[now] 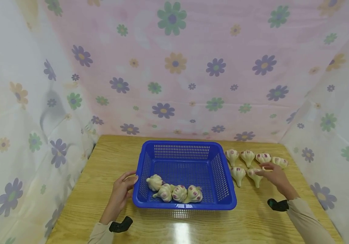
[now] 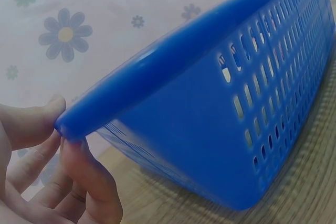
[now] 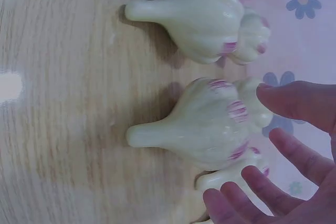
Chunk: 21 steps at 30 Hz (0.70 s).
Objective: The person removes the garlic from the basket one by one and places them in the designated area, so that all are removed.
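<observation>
A blue plastic basket (image 1: 186, 205) with slotted walls stands on the table, several garlic bulbs (image 1: 179, 193) lying along its near side. At the basket's left rim, my left hand (image 1: 122, 189) pinches the edge between thumb and fingers; the left wrist view shows the thumb above the blue rim (image 2: 142, 66) and a finger beneath it. Right of the basket, more garlic bulbs (image 1: 238, 174) lie in two rows. Over the nearer row's right end hovers my right hand (image 1: 274, 176), fingers spread. In the right wrist view its fingertips reach beside a purple-streaked bulb (image 3: 210, 121), holding nothing.
The wooden table (image 1: 107, 152) is bounded by flower-printed cloth (image 1: 189, 67) at the back and both sides. Another garlic bulb (image 1: 280, 162) lies at the far right end of the back row. Black straps (image 1: 121, 224) sit at the wrists.
</observation>
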Motion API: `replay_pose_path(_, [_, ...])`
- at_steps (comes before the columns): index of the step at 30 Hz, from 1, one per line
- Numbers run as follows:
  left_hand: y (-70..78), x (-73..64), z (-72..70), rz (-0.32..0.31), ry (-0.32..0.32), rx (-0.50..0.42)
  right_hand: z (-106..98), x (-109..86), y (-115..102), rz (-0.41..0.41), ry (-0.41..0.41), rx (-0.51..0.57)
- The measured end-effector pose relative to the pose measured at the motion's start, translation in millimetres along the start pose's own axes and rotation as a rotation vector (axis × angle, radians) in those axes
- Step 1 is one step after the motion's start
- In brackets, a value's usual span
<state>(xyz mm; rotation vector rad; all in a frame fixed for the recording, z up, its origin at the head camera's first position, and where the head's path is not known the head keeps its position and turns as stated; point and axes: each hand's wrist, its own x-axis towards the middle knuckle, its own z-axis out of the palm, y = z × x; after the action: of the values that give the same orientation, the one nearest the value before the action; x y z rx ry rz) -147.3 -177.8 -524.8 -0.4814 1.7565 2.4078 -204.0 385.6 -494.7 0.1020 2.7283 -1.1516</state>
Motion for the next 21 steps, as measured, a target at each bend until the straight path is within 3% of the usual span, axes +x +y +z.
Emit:
replay_pose_path(7, [-1.4,1.2,0.0,0.003,-0.001,-0.015,-6,-4.2,-19,-0.070,0.019,0.007])
replay_pose_path(21, [-1.3,-1.0,-0.6,-0.002,-0.006,-0.014,2,-6.8,-64,-0.121,-0.048,0.152])
